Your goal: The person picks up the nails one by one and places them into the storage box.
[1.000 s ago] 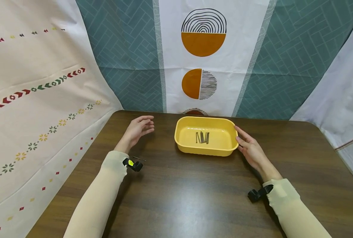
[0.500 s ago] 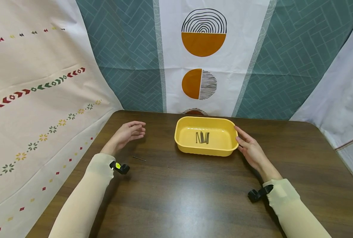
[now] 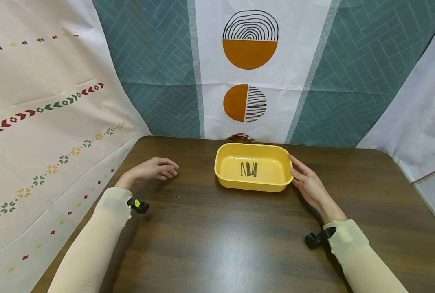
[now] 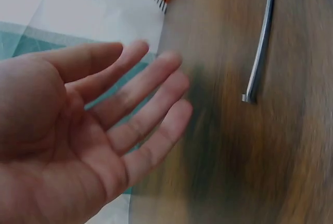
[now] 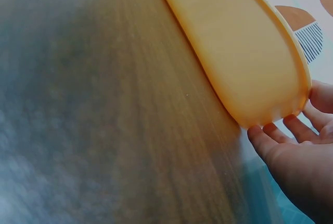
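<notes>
A single nail (image 4: 260, 47) lies on the tabletop at the left, dark with a small flat head. Just beyond it, my left hand (image 3: 153, 169) hovers palm inward, its fingers loosely bent and holding nothing. In the middle at the back stands a shallow yellow plastic tray (image 3: 272, 165). Several nails (image 3: 248, 169) lie in a loose row on its floor. My right hand (image 3: 310, 185) touches the tray's right end. In the right wrist view its fingertips (image 5: 255, 132) rest spread along the outside of that end wall.
A dark brown wooden table (image 3: 221, 236) bears everything, its back edge just behind the tray. A patterned teal and white curtain (image 3: 159, 81) hangs behind it. Pale embroidered cloth (image 3: 49, 162) runs down the left side.
My left hand has drawn back to the left and toward me, and its fingers now tilt down near the loose nail. My right hand and the tray have stayed put.
</notes>
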{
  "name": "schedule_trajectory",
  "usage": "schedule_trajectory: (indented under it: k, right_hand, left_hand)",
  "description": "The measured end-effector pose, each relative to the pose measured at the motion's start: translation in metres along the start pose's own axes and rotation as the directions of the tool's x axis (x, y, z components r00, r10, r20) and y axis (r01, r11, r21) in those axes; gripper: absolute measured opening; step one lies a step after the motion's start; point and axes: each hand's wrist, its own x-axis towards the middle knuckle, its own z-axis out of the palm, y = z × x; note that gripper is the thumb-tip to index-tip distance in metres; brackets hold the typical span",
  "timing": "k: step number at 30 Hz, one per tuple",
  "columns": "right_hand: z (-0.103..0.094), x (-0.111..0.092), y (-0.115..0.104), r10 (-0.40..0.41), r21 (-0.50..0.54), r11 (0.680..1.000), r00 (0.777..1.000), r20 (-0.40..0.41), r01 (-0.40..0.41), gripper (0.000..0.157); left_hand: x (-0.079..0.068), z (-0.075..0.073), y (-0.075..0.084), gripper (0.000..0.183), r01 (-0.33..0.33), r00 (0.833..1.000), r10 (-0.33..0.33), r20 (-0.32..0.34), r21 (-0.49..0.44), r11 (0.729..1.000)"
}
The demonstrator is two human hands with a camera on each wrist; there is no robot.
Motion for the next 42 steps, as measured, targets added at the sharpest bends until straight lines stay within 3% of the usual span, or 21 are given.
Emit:
schedule_trajectory:
  k: [8, 16, 21, 30, 37, 42]
  right_hand:
    - [0.000, 0.001, 0.001, -0.007, 0.008, 1.000, 1.000, 0.008, 0.007, 0.063]
    - [-0.001, 0.001, 0.001, -0.008, 0.015, 1.000, 1.000, 0.009, 0.008, 0.063]
    - [-0.001, 0.002, 0.001, -0.006, 0.018, 1.000, 1.000, 0.007, 0.006, 0.062]
    - [0.000, 0.002, 0.001, -0.004, 0.019, 1.000, 1.000, 0.005, 0.004, 0.061]
    - [-0.001, 0.001, 0.001, -0.006, 0.017, 1.000, 1.000, 0.006, 0.006, 0.062]
    - [0.000, 0.001, 0.001, -0.007, 0.029, 1.000, 1.000, 0.002, 0.007, 0.062]
  left_hand:
    - [-0.009, -0.005, -0.004, 0.033, -0.006, 0.991, -0.006, 0.134, 0.085, 0.996]
    - [-0.012, -0.001, -0.009, 0.031, -0.025, 0.981, 0.001, 0.191, 0.120, 0.992]
    - [-0.012, 0.005, -0.012, 0.036, -0.028, 0.975, 0.006, 0.223, 0.096, 0.995]
    - [-0.015, 0.016, -0.018, 0.041, -0.083, 0.983, 0.060, 0.173, 0.130, 0.988]
    - [-0.016, 0.021, -0.022, 0.030, -0.139, 0.985, 0.116, 0.124, 0.192, 0.972]
    - [-0.018, 0.023, -0.022, 0.022, -0.144, 0.986, 0.123, 0.112, 0.201, 0.969]
